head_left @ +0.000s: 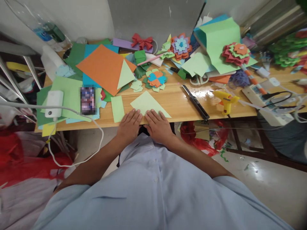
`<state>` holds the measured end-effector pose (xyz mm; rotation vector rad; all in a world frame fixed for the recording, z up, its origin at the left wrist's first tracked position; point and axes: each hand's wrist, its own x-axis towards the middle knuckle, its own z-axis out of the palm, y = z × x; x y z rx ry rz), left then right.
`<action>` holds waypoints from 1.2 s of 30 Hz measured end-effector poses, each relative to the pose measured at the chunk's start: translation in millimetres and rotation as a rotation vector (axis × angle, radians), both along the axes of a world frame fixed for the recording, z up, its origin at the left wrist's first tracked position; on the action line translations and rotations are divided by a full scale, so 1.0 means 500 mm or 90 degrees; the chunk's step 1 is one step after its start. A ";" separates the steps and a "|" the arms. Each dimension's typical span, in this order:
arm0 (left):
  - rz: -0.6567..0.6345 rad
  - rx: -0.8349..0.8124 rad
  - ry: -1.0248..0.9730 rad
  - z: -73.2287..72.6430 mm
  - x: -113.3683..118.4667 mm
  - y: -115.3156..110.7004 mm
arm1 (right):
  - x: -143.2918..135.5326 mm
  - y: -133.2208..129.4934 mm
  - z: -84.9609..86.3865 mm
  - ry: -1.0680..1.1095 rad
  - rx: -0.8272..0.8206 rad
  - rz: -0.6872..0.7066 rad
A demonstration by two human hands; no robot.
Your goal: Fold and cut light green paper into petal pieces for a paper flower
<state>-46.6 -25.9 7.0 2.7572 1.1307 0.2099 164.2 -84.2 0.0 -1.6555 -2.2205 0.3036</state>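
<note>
A light green sheet of paper (147,103), folded into a triangle, lies at the table's front edge with its point facing away from me. My left hand (129,125) rests flat on its left lower part, fingers stretched out. My right hand (158,126) lies flat on the lower edge right of the middle, also with fingers extended. The paper's lower edge is partly hidden under both hands. Just left of it is a light green paper strip (117,109). A black utility knife (195,102) lies to the right, apart from my right hand.
Farther right stand a yellow glue gun (225,99) and a power strip (266,105) with cables. Paper flowers (155,80) and an orange sheet (103,68) lie behind. At left are a phone (88,100) and a white power bank (54,103), whose cable hangs over the edge.
</note>
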 end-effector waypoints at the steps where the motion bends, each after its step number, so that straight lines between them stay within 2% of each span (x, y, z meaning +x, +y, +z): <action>1: 0.003 0.001 0.003 0.003 -0.003 0.000 | -0.001 0.000 0.001 -0.002 -0.002 -0.001; 11: -0.016 -0.014 0.035 0.031 -0.008 0.011 | -0.018 0.009 0.033 -0.089 -0.043 0.010; 24: -0.018 0.000 0.002 0.016 0.012 0.008 | -0.017 0.016 0.038 -0.097 -0.044 0.019; 27: -0.022 -0.003 -0.001 0.020 0.012 0.010 | 0.008 0.001 0.039 -0.097 -0.032 0.005; 33: -0.030 0.008 0.002 0.019 0.008 0.014 | 0.113 -0.072 0.035 -0.148 -0.001 -0.094; 36: -0.029 0.005 0.009 0.018 0.009 0.014 | 0.149 -0.099 0.033 -0.162 0.015 -0.130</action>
